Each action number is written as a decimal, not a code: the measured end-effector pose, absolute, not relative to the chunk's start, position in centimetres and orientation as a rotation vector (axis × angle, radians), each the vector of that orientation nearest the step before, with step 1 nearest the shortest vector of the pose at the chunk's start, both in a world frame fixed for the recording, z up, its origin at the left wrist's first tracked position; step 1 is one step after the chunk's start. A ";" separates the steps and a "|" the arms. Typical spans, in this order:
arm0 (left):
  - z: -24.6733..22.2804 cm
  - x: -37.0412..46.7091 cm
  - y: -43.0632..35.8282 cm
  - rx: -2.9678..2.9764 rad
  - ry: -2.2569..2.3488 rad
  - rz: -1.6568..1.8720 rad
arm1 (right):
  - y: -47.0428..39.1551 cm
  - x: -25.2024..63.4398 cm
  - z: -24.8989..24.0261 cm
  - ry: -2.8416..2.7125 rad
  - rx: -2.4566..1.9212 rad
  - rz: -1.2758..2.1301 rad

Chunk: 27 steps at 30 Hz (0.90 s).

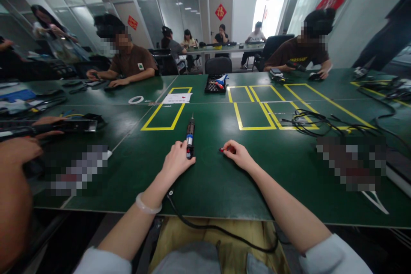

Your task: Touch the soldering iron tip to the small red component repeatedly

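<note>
Your left hand point(176, 160) pinches the rear of the driver point(190, 132) between thumb and fingers, probably to steady it, its tip pointing away from you above the green table point(212, 188); your right hand point(238, 155), apart from it, pinches a small red piece point(221, 150) with the fingertips, likely because it offers little else to grip; beyond the driver, a paper point(177, 98) lies across yellow tape point(158, 129); farther off, a black box point(210, 90) contains a blue-and-white item point(221, 80), its other contents too small to tell.

red piece point(221, 150) too small to tell, screwdriver point(190, 133) partly hidden
</note>
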<state>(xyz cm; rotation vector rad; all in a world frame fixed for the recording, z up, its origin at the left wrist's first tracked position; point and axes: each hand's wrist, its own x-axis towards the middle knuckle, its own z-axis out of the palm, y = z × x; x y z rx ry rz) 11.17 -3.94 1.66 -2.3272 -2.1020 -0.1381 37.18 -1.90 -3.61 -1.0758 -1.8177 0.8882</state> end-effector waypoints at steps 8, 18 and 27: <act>0.9 19.8 -1.9 -2.497 -1.914 -0.237 | -1.6 37.4 -4.1 -1.852 -1.073 0.696; 0.6 21.6 -2.2 -2.567 -1.880 -0.288 | -1.1 37.4 -4.6 -1.868 -1.132 0.646; 0.2 22.1 -2.0 -2.486 -1.863 -0.361 | -1.6 37.5 -3.8 -1.802 -1.180 0.661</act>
